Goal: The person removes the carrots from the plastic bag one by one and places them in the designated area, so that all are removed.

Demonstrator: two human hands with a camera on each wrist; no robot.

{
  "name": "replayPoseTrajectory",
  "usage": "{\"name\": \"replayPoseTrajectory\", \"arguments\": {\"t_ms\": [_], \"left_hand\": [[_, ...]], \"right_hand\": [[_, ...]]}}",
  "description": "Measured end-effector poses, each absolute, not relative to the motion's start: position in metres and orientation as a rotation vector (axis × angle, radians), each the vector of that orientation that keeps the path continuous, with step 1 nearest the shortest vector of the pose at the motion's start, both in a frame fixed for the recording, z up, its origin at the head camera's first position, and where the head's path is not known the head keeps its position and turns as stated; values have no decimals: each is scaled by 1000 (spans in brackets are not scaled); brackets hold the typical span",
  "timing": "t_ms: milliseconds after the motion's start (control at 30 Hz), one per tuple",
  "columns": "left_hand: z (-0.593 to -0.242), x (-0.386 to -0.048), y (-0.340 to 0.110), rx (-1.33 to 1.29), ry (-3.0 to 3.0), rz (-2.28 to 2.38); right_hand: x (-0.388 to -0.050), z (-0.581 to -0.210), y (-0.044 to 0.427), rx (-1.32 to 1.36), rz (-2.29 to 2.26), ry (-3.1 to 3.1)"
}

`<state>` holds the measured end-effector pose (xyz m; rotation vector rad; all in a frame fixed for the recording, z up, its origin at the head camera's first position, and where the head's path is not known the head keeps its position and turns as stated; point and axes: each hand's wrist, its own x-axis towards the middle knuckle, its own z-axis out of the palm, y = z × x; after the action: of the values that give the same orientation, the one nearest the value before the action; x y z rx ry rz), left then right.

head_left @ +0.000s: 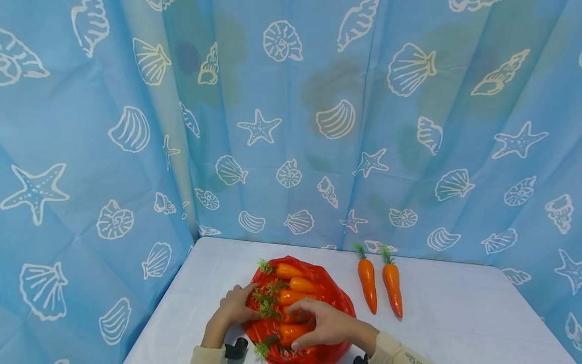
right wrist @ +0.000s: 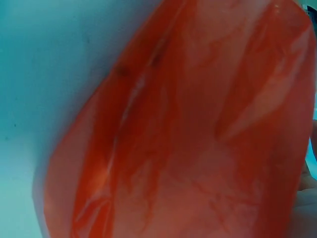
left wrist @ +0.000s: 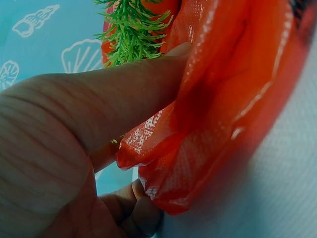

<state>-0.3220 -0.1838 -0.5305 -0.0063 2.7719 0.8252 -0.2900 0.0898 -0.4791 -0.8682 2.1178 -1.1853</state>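
Observation:
A red plastic bag [head_left: 343, 303] lies on the white table in the head view, its mouth toward the left. Several orange toy carrots [head_left: 288, 271] with green tops show in it, side by side. My left hand [head_left: 236, 306] pinches the edge of the bag's mouth, the thumb laid over the red film [left wrist: 233, 99] beside a leafy green top [left wrist: 136, 34]. Over the carrots my right hand [head_left: 329, 323] reaches in from the right, thumb and fingers spread apart around the lower ones. Red film [right wrist: 198, 124] hides most of that hand in the right wrist view.
Two more toy carrots, one on the left [head_left: 367, 283] and one on the right [head_left: 392, 285], lie to the right of the bag with their tops toward the back. A blue curtain [head_left: 295, 151] with white shell prints stands behind and left of the white table [head_left: 454, 313].

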Motion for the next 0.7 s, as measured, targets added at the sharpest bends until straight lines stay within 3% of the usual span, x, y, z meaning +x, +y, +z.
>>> {"name": "replayPoseTrajectory", "arguments": {"t_ms": [700], "left_hand": [[-527,-325,-185,29,2773,836]], "right_hand": [[-291,-494,93,-839,-1145,2112]]}}
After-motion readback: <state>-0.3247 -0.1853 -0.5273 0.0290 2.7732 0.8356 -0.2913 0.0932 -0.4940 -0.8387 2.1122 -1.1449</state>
